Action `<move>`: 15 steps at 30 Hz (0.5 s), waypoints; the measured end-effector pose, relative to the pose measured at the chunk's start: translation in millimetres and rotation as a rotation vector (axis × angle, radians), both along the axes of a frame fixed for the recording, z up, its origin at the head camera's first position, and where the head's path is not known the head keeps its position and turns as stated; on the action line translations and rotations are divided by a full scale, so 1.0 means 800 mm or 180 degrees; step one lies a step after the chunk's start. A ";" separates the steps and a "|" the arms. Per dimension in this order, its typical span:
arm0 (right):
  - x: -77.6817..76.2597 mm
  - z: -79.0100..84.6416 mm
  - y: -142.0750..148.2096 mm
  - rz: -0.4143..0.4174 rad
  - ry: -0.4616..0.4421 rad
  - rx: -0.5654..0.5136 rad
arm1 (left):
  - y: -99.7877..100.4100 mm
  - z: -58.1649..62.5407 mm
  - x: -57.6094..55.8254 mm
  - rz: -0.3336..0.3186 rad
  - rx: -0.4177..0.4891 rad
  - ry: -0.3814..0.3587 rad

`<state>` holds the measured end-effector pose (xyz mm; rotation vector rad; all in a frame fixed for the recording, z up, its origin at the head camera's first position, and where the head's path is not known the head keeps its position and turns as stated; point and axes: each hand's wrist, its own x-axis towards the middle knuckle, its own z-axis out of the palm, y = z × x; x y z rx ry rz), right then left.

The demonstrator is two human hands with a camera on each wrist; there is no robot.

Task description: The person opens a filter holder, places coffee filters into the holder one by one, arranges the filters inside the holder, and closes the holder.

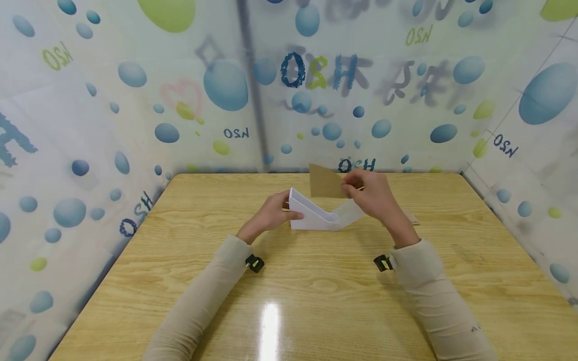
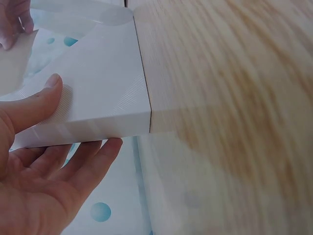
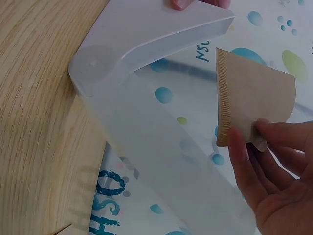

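A white plastic box (image 1: 311,216) with a sloped open top stands on the table, its translucent lid (image 3: 161,147) swung out toward the right. My left hand (image 1: 272,210) grips the box's tall end, thumb on the near side and fingers (image 2: 93,164) behind. Up above the lid, my right hand (image 1: 371,194) pinches a brown paper coffee filter (image 3: 257,93) by one corner. The filter has a crimped seam along one edge and hangs in the air, apart from the box. Most of the box's inside is hidden in the head view.
The wooden table (image 1: 316,291) stretches around the box, with a patterned curtain (image 1: 293,125) along its back edge. A flat light-brown piece (image 1: 413,218) lies on the table, partly behind the right forearm. Each wrist wears a small black camera mount.
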<state>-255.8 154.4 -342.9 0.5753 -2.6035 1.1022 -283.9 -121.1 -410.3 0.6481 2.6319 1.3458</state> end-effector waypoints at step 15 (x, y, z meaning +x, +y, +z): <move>0.003 0.000 -0.012 0.0114 0.0146 0.0047 | -0.002 0.000 -0.002 -0.0039 -0.0011 0.0061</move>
